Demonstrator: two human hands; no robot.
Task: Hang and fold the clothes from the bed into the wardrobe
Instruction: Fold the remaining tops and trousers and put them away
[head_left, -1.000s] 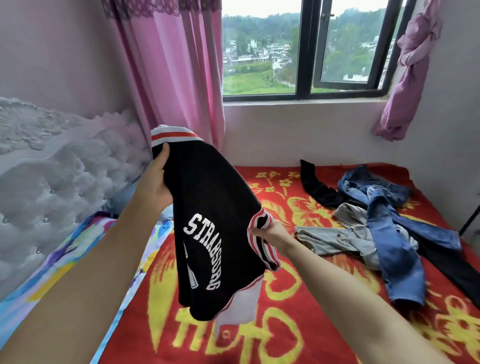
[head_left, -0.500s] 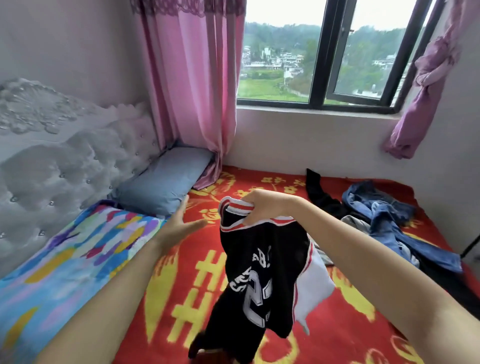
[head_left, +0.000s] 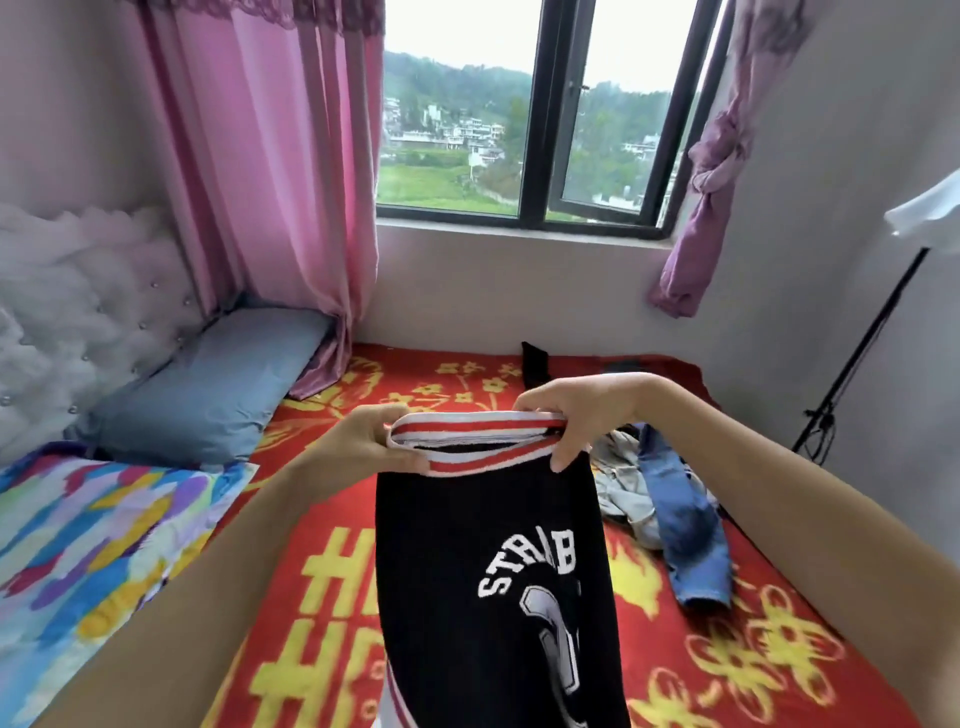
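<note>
Both hands now hold the shirt. Half a second ago only the right hand had it in a bunch, and the left hand was open off at 9 o'clock.

Biggest is the bed, with its red blanket (head_left: 779, 654) under everything. A blue pillow (head_left: 208, 395) lies at 10 o'clock. The black jersey (head_left: 493, 561) hangs in the air over the bed, in the middle of the view, not on the blanket. Its long way runs up and down, from 12 o'clock to 6 o'clock, and its bottom goes out of view. The white letters face the person and read the right way up.

A pile of jeans and grey clothes (head_left: 670, 509) waits at 3 o'clock of the jersey.

The left hand (head_left: 358, 441) pinches the left end of the striped edge (head_left: 478, 423). The right hand (head_left: 576, 410) has its fingers curled over the right end. They pull the edge flat from 9 to 3 o'clock.

I think this is so the jersey drops straight and smooth, ready to fold or hang.
</note>
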